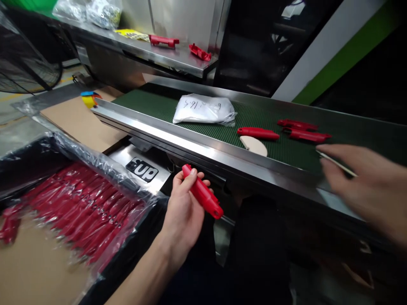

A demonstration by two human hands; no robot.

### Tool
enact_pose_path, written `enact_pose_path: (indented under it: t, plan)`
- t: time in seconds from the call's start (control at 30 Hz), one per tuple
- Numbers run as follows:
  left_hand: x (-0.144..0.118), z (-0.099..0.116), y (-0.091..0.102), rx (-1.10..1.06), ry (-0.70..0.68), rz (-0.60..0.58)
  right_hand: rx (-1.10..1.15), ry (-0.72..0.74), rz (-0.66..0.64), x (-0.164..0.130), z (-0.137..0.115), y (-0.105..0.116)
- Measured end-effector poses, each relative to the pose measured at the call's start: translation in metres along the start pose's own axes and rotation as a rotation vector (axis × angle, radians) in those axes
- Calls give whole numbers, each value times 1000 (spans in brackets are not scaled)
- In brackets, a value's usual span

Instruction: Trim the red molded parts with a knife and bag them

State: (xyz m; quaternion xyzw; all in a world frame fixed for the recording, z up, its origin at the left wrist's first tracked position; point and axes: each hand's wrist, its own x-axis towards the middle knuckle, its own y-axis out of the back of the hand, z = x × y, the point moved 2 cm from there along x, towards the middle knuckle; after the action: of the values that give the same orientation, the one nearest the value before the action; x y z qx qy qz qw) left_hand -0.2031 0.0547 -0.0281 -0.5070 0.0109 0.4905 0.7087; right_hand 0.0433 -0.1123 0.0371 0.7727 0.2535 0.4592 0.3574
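Note:
My left hand [187, 207] is wrapped around a red plastic housing [203, 191], a long rounded piece with a hole at its near end, held tilted in front of the conveyor edge. Over the belt at the right, my right hand [365, 182] pinches a thin pale strip [337, 163]; motion blur hides its exact kind. Nearby on the green belt lie a single red housing [258, 133] and two more red pieces [305, 130] side by side. A cream disc with a cut-out [254, 146] rests beside the single one, at the belt's near edge.
A white plastic-wrapped packet [205, 110] with handwriting lies on the conveyor belt [143, 99]. At lower left, a plastic-lined box [32, 150] holds rows of bagged red parts [92, 207] and cardboard. Two red shells [163, 41] and clear bags [103, 12] sit on the metal shelf [140, 46].

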Motion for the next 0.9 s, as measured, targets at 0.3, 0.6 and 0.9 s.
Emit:
enact_pose_path:
  t: [0.3, 0.6, 0.9]
  plan:
    - [0, -3, 2, -46, -3, 24, 539, 178, -302, -60, -145, -75]
    - [3, 15, 21, -51, 36, -154, 516, -213, -248, -51, -129, -87]
    - [10, 22, 33, 27, 3, -151, 586, -242, -242, -35, -140, -89]
